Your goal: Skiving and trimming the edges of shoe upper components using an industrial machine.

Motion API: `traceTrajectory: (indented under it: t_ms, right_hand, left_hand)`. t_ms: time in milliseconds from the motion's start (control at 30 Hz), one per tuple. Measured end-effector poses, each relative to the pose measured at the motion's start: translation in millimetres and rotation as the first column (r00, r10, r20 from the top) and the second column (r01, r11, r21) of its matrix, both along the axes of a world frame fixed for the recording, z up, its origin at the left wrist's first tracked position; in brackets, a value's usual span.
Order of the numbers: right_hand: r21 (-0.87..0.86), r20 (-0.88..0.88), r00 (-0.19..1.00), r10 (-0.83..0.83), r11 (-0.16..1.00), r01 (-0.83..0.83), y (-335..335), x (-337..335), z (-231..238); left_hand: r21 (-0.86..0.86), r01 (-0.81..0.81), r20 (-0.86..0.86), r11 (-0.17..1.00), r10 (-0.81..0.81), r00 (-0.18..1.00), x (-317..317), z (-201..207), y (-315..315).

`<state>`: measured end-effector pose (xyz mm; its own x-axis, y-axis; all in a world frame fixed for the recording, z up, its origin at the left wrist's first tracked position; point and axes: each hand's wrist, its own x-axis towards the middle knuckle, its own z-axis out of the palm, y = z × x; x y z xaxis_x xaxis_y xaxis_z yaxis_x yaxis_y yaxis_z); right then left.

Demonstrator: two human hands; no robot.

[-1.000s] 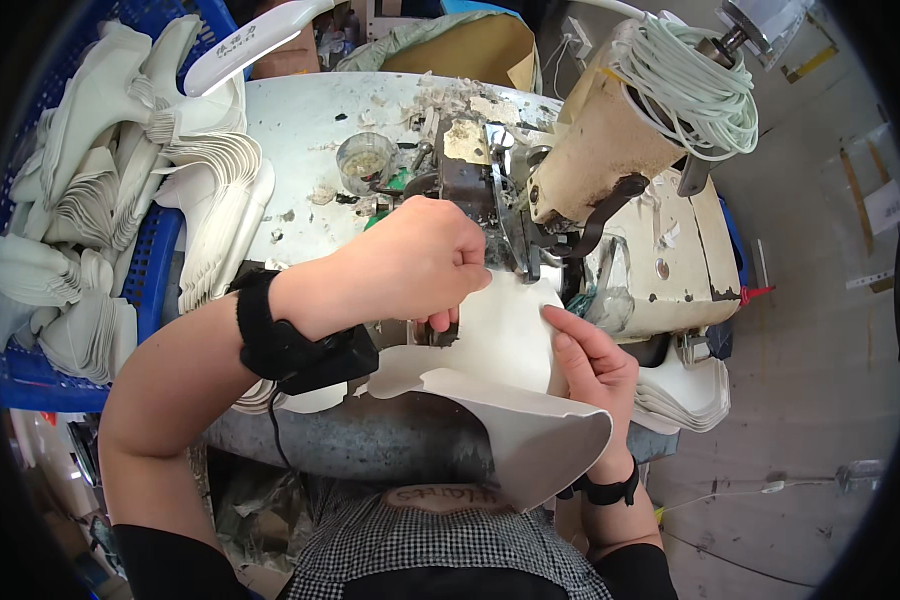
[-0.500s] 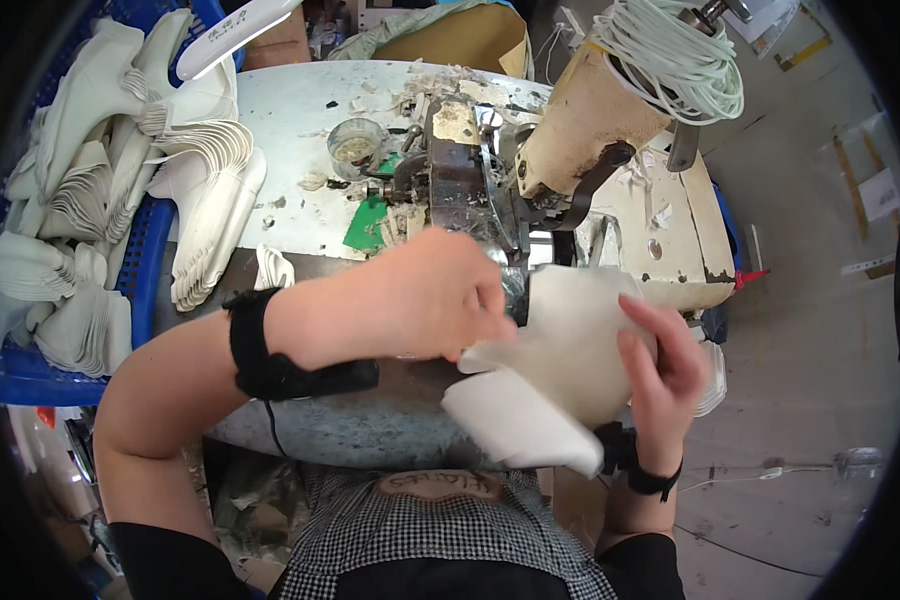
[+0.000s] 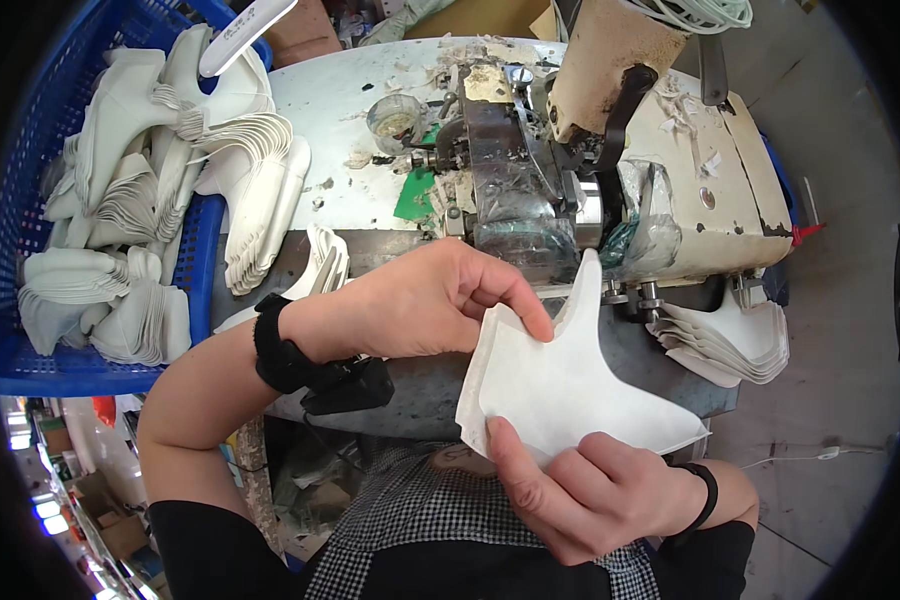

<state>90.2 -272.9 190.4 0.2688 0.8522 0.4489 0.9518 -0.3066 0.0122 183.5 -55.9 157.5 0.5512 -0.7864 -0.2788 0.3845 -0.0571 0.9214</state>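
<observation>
A white, curved shoe-upper piece (image 3: 580, 385) of leather-like sheet is spread out in front of me, over the near edge of the table. My left hand (image 3: 435, 300) pinches its upper left part between thumb and fingers. From below, my right hand (image 3: 595, 490) grips the lower edge, its thumb lying on top near the lower left corner. A narrow roughened strip runs down the left margin of the piece. Just beyond it sits a skiving machine (image 3: 520, 165) with a metal roller (image 3: 588, 212); the piece is apart from the roller.
At left, a blue basket (image 3: 205, 300) holds several stacks of similar white pieces, and one stack (image 3: 260, 205) leans over its rim. Another stack (image 3: 735, 340) lies to the right of the machine. A clear cup (image 3: 395, 122) and scraps are on the white tabletop (image 3: 315, 110).
The piece has been turned and flattened out, away from the machine. My right hand has moved down to its lower edge. The view has shifted a little.
</observation>
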Motion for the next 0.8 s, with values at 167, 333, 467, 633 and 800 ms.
traceTrajectory:
  t_ms: [167, 333, 467, 633, 800]
  right_hand:
    - [0.039, -0.068, 0.998, -0.009, 0.999, 0.012, -9.9, -0.3, 8.5]
    - [0.403, -0.339, 0.94, -0.033, 0.898, 0.176, -26.7, -3.3, 13.1]
    - [0.468, -0.609, 0.779, -0.145, 0.728, 0.501, -30.5, -1.9, 1.0]
    - [0.232, -0.939, 0.343, 0.001, 0.74, 0.631, -23.6, 8.2, -24.9]
    - [0.239, -0.951, 0.051, 0.304, 0.625, 0.743, 9.1, 11.8, -58.5]
  left_hand:
    - [0.025, -0.028, 0.276, 0.999, 0.019, 0.961, -2.7, -1.5, 1.9]
    - [0.037, 0.034, 0.845, 0.999, -0.049, 0.533, 2.1, -0.6, -1.0]
    - [0.165, 0.122, 0.711, 0.979, -0.204, 0.673, 19.4, 16.8, 6.9]
    - [0.365, 0.102, 0.709, 0.926, -0.347, 0.614, 48.8, 37.8, 9.9]
    - [0.528, 0.062, 0.724, 0.847, -0.487, 0.488, 79.3, 40.5, 3.8]
